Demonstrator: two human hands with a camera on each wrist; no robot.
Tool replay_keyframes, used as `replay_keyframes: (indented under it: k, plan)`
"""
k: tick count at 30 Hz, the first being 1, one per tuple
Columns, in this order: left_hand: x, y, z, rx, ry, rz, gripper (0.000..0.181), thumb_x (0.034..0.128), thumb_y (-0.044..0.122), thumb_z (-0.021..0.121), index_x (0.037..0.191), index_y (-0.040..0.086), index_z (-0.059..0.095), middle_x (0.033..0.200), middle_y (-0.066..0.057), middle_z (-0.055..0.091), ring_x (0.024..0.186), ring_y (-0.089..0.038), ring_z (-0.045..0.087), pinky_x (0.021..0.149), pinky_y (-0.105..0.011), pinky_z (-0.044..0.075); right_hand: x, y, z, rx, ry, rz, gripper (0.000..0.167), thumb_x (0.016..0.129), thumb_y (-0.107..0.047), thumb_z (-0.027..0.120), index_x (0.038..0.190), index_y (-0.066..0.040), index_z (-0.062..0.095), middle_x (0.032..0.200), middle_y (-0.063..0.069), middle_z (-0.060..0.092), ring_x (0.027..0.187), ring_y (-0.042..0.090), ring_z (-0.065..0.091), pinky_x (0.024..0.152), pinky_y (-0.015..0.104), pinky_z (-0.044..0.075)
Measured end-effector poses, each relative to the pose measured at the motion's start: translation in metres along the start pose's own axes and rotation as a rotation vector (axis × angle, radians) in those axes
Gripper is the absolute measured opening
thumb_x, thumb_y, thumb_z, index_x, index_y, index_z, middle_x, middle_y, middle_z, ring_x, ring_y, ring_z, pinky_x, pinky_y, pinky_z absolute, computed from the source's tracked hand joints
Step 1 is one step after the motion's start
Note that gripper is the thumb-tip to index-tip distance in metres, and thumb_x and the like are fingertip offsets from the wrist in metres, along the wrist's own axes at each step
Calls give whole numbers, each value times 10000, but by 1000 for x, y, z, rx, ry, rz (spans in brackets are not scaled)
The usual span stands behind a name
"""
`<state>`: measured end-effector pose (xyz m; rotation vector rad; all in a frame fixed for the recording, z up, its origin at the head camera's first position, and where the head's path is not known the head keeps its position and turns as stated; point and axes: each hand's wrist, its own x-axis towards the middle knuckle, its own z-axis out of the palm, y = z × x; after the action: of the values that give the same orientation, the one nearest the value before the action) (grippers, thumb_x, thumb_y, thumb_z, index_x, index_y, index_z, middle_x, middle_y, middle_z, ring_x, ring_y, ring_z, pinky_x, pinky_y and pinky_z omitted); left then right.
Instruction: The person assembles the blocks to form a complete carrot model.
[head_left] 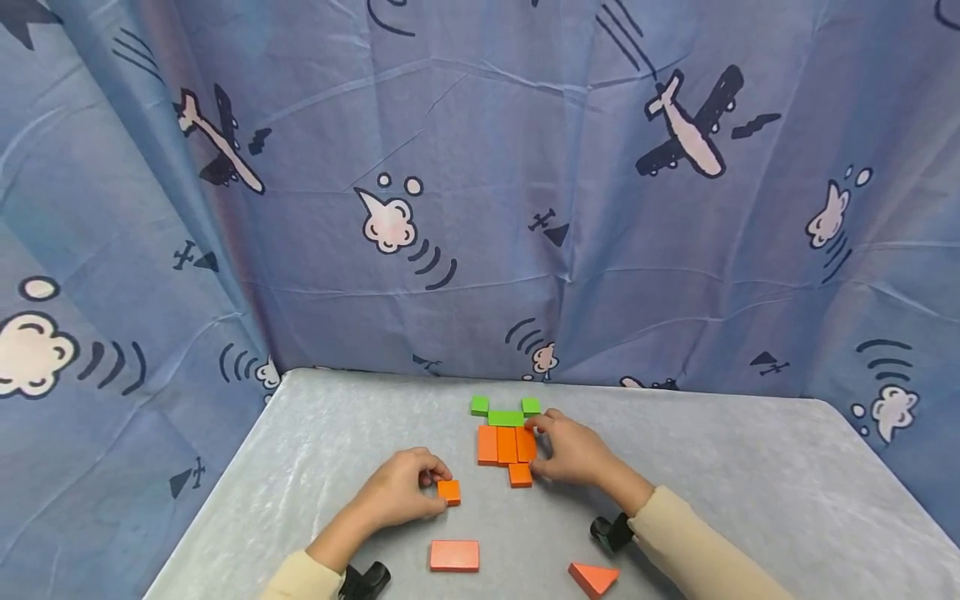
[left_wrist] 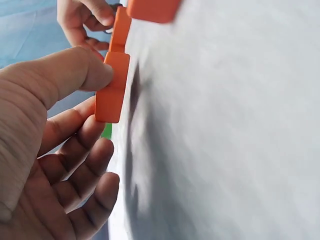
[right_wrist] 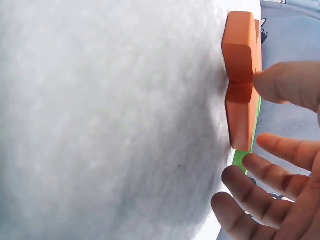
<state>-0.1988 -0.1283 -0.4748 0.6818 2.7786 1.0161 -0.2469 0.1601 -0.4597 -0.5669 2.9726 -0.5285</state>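
Between thumb and fingers, my left hand [head_left: 403, 490] pinches a small orange square block [head_left: 449, 492]; the left wrist view shows that block [left_wrist: 113, 87] with the thumb on its face. My right hand [head_left: 573, 451] is at the right side of three upright orange blocks [head_left: 507, 445] standing side by side, its fingers spread along that edge. Another orange square [head_left: 520, 475] touches their lower right end, close to the right thumb. Above them lies a green bar [head_left: 506, 418], with a green square [head_left: 480, 406] and a second green square [head_left: 530, 407] at its upper corners.
Nearer the front of the grey-white table [head_left: 337, 433] lie a salmon-red rectangular block [head_left: 454, 556] and a red triangular block [head_left: 593, 578]. A blue curtain [head_left: 480, 208] with printed planes hangs behind the table.
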Motion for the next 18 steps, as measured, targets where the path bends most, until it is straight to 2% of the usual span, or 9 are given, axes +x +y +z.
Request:
replay_keyframes:
  k: [11, 18]
  plan:
    - [28, 27, 13, 33, -5, 71, 229, 749, 236, 777, 971, 220, 725, 880, 109, 599, 744, -40, 532, 656, -184, 451, 0, 0, -1, -5, -32, 9, 584, 686, -298, 816, 1214, -137, 627, 1074, 22, 594, 873, 146, 569, 792, 388, 523]
    - [44, 37, 22, 142, -9, 100, 262, 728, 236, 790, 981, 203, 729, 896, 118, 599, 682, 11, 499, 611, -165, 426, -4, 1, -2, 9, -49, -22, 642, 656, -305, 834, 1232, -119, 619, 1092, 41, 589, 883, 158, 571, 803, 395, 520]
